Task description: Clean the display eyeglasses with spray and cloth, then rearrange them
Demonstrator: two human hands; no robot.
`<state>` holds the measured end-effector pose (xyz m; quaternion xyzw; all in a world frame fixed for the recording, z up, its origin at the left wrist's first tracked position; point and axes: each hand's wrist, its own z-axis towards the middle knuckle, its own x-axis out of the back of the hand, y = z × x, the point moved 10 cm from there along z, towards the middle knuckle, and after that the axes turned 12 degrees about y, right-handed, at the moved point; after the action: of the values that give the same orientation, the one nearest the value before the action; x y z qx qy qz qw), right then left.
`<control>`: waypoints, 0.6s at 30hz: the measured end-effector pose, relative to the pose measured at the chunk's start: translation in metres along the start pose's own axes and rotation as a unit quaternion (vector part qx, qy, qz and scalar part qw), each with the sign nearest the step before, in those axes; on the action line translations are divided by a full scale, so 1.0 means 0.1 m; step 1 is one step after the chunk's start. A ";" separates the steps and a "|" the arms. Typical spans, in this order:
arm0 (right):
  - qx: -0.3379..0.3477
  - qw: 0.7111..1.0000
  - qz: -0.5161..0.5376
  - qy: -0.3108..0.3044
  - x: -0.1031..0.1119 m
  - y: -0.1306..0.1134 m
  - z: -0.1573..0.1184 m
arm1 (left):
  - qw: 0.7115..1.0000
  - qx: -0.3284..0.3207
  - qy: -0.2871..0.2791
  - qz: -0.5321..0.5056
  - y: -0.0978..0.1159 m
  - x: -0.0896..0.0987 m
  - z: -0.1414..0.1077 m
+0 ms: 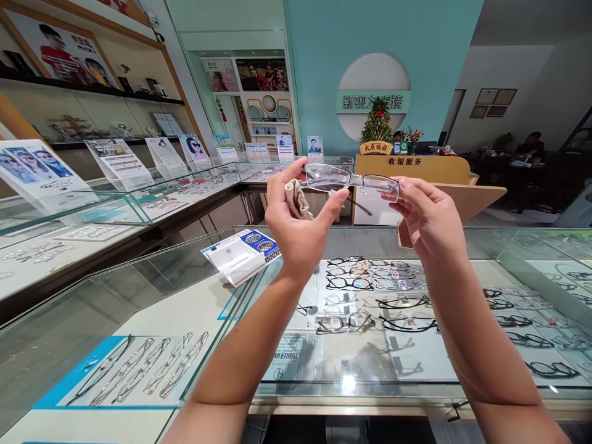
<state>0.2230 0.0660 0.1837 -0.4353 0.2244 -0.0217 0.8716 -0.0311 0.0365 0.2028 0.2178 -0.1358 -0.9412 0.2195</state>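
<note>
Both hands hold up a pair of eyeglasses (356, 179) with a thin half-rim frame and clear lenses, raised above the glass counter. My left hand (300, 216) grips the frame's left end and also has a crumpled beige cloth (297, 198) tucked in its palm. One dark temple arm hangs below the lenses. At the right lens edge, my right hand (428, 213) pinches the frame between thumb and fingers. A brown piece (405, 235) shows below that hand; what it is I cannot make out.
Beneath my arms stands a glass display counter (296, 390) with several eyeglasses inside. On its top at left lies a white and blue card stand (240, 256). More glass cases run along the left, bearing upright cards (118, 161). Behind is a yellow cashier desk (411, 169); a person (534, 148) sits far right.
</note>
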 end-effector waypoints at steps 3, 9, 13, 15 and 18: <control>0.004 1.000 -0.008 -0.004 -0.02 0.01 0.00 | 0.999 0.041 -0.014 -0.023 -0.11 -0.04 -0.02; 0.011 1.000 -0.001 -0.022 -0.05 -0.03 -0.01 | 0.976 0.167 0.013 -0.139 -0.19 -0.06 -0.02; 0.083 0.993 0.022 -0.085 -0.16 -0.20 -0.08 | 0.871 0.398 -0.030 -0.285 -0.43 -0.30 -0.17; 0.136 0.984 -0.015 -0.111 -0.23 -0.28 -0.16 | 0.774 0.524 -0.086 -0.345 -0.49 -0.50 -0.38; 0.267 0.954 -0.087 -0.103 -0.30 -0.44 -0.31 | 0.647 0.635 -0.160 -0.391 -0.45 -0.70 -0.68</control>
<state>0.1900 0.0219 0.2127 -0.2048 0.0804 -0.1115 0.9691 0.0414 0.0975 0.1530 0.1832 -0.6353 -0.6432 -0.3862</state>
